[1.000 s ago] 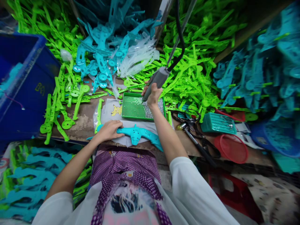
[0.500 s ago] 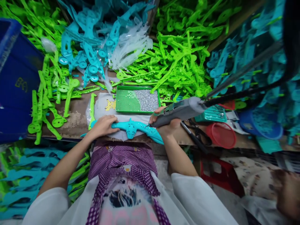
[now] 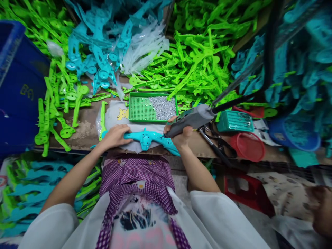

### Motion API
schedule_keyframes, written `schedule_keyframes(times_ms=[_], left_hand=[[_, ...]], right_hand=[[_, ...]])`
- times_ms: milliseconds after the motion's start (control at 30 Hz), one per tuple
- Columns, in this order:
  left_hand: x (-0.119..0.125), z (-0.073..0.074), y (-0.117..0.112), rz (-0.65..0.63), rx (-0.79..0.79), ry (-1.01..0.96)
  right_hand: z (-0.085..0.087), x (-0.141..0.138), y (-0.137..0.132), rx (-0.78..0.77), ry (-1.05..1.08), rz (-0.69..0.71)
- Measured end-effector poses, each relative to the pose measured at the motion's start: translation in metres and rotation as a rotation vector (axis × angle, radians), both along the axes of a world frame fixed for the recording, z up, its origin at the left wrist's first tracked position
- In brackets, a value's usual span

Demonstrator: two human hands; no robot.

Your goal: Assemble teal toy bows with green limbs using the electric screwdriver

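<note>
My left hand (image 3: 116, 136) is closed around the left arm of a blue plastic part (image 3: 145, 139), which lies across a pale cloth (image 3: 121, 126) at the table's front edge. The part has a raised, holed centre and curved arms on both sides. In my right hand (image 3: 181, 136) is a grey electric screwdriver (image 3: 193, 119), held at a slant with its tip at the part's right arm. Whether the tip sits in a hole is too small to tell. Just behind the part stands a green tray (image 3: 135, 120) with small silvery screws (image 3: 163, 108) heaped in its right half.
Green plastic parts (image 3: 192, 65) and blue ones (image 3: 97, 55) pile up at the back. A blue bin (image 3: 20, 93) stands left. To the right are a teal basket (image 3: 234, 121), a red basket (image 3: 250, 147) and a blue tub (image 3: 293, 136). Dark cables run up from the screwdriver.
The screwdriver's rear end has swung slightly left and its cable has shifted. My left hand keeps its hold on the blue part. The whole view has moved a little.
</note>
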State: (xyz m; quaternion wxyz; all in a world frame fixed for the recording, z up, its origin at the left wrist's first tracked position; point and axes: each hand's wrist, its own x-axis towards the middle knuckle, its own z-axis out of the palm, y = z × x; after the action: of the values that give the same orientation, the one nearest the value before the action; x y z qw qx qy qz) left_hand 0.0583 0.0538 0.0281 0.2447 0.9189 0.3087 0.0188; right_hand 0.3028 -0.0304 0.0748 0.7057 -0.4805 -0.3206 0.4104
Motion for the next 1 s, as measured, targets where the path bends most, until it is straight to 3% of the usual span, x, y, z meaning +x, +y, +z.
schedule_keyframes(times_ms=[567, 700, 767, 867, 1000], left_hand=[[0.002, -0.003, 0.000, 0.006, -0.016, -0.026], [0.001, 0.000, -0.001, -0.005, -0.004, -0.010], [0.001, 0.001, -0.001, 0.003, 0.007, -0.003], [0.001, 0.000, -0.002, 0.011, 0.020, -0.007], [0.000, -0.003, -0.003, 0.018, 0.027, -0.032]], right_hand=[[-0.014, -0.007, -0.003, 0.078, -0.061, 0.150], [-0.002, -0.001, -0.001, 0.036, -0.094, 0.193], [0.011, 0.003, 0.015, 0.088, -0.078, 0.172], [0.023, 0.002, 0.064, 0.244, -0.074, 0.084], [0.006, -0.006, 0.136, 0.197, -0.248, -0.006]])
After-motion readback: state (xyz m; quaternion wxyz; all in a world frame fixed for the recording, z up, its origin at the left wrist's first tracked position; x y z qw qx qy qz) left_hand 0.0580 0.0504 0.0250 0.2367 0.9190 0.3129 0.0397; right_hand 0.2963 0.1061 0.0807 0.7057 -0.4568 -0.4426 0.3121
